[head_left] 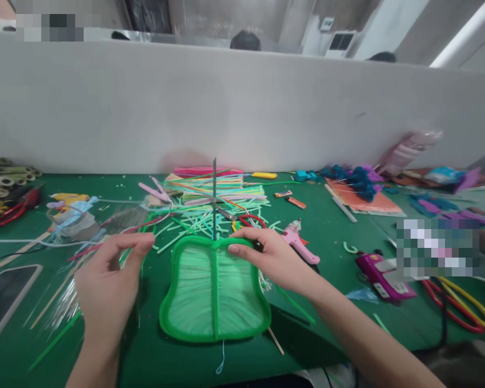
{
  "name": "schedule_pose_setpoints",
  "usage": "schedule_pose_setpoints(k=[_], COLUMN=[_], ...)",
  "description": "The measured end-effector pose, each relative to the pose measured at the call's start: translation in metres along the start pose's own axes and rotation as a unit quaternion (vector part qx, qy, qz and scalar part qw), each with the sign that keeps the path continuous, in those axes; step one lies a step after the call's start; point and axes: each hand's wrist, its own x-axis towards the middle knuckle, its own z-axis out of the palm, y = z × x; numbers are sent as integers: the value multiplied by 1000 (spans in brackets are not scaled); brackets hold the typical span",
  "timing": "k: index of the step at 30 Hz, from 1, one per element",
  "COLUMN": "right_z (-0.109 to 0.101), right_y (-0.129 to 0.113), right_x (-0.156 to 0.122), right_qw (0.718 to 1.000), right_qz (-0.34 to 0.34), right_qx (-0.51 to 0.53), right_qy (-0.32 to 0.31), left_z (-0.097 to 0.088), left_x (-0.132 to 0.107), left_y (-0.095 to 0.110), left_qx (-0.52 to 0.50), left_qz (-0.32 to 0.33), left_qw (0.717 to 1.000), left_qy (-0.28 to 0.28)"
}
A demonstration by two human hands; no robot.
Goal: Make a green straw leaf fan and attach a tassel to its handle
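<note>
A green fan-shaped piece [194, 291] is in the middle of the head view, above the table. It has a fuzzy green rim, a green rib down its centre and a pale, streaked sheet inside. From the top of the rib a thin dark stick [214, 199] stands upright. My right hand [262, 253] pinches the fan's upper right rim between thumb and fingers. To the left, apart from the fan, my left hand [113, 280] has its thumb and forefinger brought together; anything between them is too small to tell. A pale blue loop [221, 358] hangs below the fan.
Cut pipe cleaners [202, 218] lie in a heap behind the fan, with scissors [228, 214] among them. A pink glue gun [299, 245] is to the right, a purple device [383, 277] farther right. A phone [12, 296] lies at left. A white partition [145, 108] closes the back.
</note>
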Motion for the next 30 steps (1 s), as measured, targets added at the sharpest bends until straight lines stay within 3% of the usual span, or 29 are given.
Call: schedule_pose_setpoints(k=[4,7,12,16,18,20,21,24,26,30], right_z=[-1,0,4,4,5,8,10,15,17,17], right_y=[3,5,10,12,14,17,18,20,19,13], right_x=[-12,-16,-23,-30,-34,-37,-38,-42,-44,-52], right_qw=[998,995,993,991,988,985,983,982,985,993], right_qz=[19,26,39,58,63,67,68,67,69,63], right_qx=[50,76,83,102,125,149,158,165,146,77], right_qy=[-36,-65,-74,-68,-65,-62,-60,-54,-52,-58], left_z=[3,14,25,21,17,14,14,15,18,22], left_x=[-8,-15,-21,-16,-14,-15,-17,-27,-34,-42], left_y=[11,23,25,9,3,3,5,17,23,24], left_qx=[-25,-23,-99,-25,17,16,2,-21,-11,-17], left_qz=[134,140,36,-76,-76,-33,-3,38,3,-89], left_qw=[978,961,961,973,984,990,988,957,936,913], left_qy=[-160,-238,-257,-218,-163,-138,-155,-286,-353,-398])
